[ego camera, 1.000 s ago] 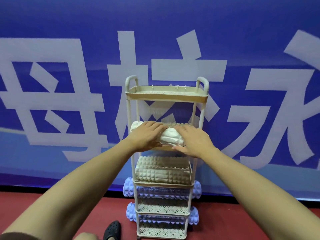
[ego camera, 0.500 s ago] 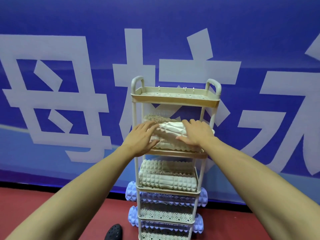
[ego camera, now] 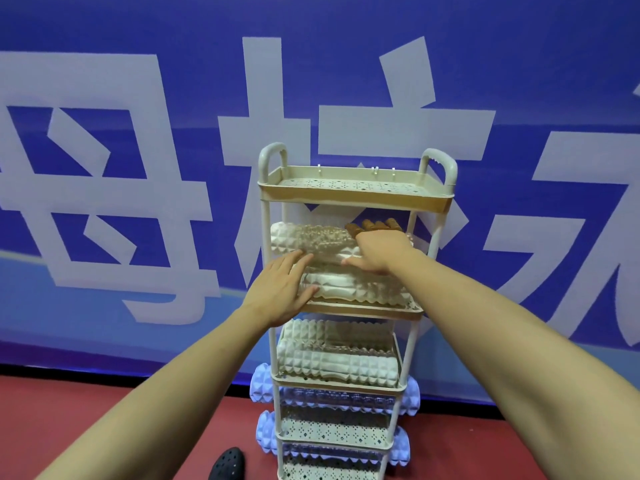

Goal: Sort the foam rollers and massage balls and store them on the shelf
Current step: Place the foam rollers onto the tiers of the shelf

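A beige tiered shelf cart (ego camera: 356, 197) stands against the blue banner. Its second tier holds two white knobbed foam rollers, one lying above and behind the other. My right hand (ego camera: 379, 251) grips the right end of the upper roller (ego camera: 311, 239), fingers curled over its top and thumb underneath. My left hand (ego camera: 280, 289) rests with straight fingers against the left end of the lower roller (ego camera: 356, 285). Two more white rollers (ego camera: 336, 358) fill the third tier. Lilac rollers (ego camera: 263, 382) lie on the two tiers below, their ends sticking out at both sides.
The top tray of the cart is a perforated beige shelf between two loop handles (ego camera: 438, 164). A black perforated shoe (ego camera: 227, 465) stands on the red floor (ego camera: 114, 410) left of the cart's base. The banner wall (ego camera: 138, 168) is right behind the cart.
My right hand has risen from the front roller to the upper one and curled over it. My left hand has slid down to the lower roller's left end. The view has moved closer.
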